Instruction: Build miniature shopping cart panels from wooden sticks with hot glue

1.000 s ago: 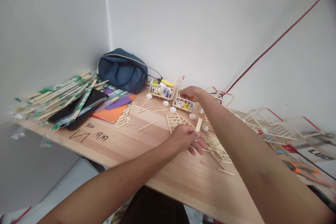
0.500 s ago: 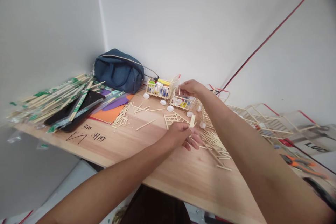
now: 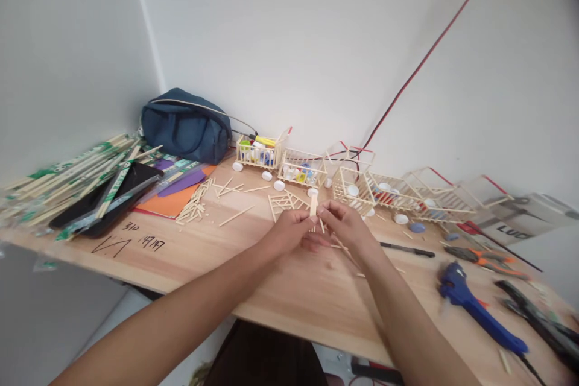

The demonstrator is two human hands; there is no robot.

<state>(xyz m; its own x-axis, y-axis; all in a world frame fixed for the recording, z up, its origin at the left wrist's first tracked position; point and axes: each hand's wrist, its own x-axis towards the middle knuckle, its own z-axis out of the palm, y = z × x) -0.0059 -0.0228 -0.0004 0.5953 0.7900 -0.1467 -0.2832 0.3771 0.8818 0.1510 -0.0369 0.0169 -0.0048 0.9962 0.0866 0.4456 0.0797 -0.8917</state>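
Short wooden sticks (image 3: 313,208) stand upright in a small bundle, pinched between the thumb and fingers of my left hand (image 3: 292,229). Close against the bundle's right side, my right hand (image 3: 346,223) has its fingertips together on a short wooden stick (image 3: 322,224), partly covered by the fingers. Behind the hands lies a flat lattice of glued sticks (image 3: 283,202). Further back is a stick-built cart (image 3: 303,167) on white bottle-cap wheels, filled with coloured caps. Some sticks under my right hand are hidden.
A similar cart (image 3: 259,154) and a blue bag (image 3: 185,123) stand by the wall. Bagged chopsticks (image 3: 85,169) and cut stick pieces (image 3: 194,202) lie left. On the right are more stick carts (image 3: 398,190), pliers (image 3: 484,258), a blue glue gun (image 3: 479,307) and a black pen (image 3: 407,248).
My right hand has come down from above the middle cart to the stick bundle in my left hand. The view has swung right, showing the glue gun and pen.
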